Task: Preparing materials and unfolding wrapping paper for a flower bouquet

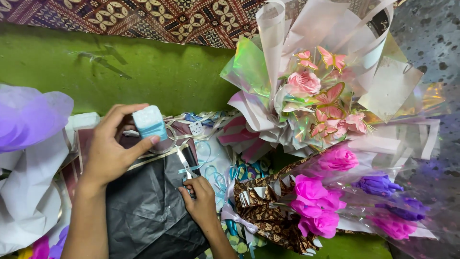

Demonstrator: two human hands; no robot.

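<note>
Pale blue and white, the small tape dispenser [150, 123] sits pinched in the left hand [111, 151], thumb under its lower edge and fingers [125, 109] curled over the top, held up just above a sheet of black wrapping paper [148, 206]. It looks like light moulded plastic, stiff and smooth, so a grip across its flat sides as now seems the safest hold; the clear tape running from it is probably thin and sticky and likely to curl onto itself if let slack. The right hand [201, 201] lies lower, fingers closed round the handles of a pair of scissors [184, 168] whose silvery blades point up toward the dispenser. The scissors are hard and sharp, best taken by the loops.

Around the hands lies a tangle of thin cream and light-blue ribbon [211, 158], soft and slippery by its look. To the right lie a bouquet of magenta and purple flowers [335, 201] in brown patterned wrap and clear film, and above it a pink bouquet [316, 96] with paper butterflies in iridescent and white sheets. At the left edge is lilac tissue [28, 115] over white paper [28, 192]. Everything rests on a green floor [158, 72], with a patterned brown cloth [158, 19] along the top.
</note>
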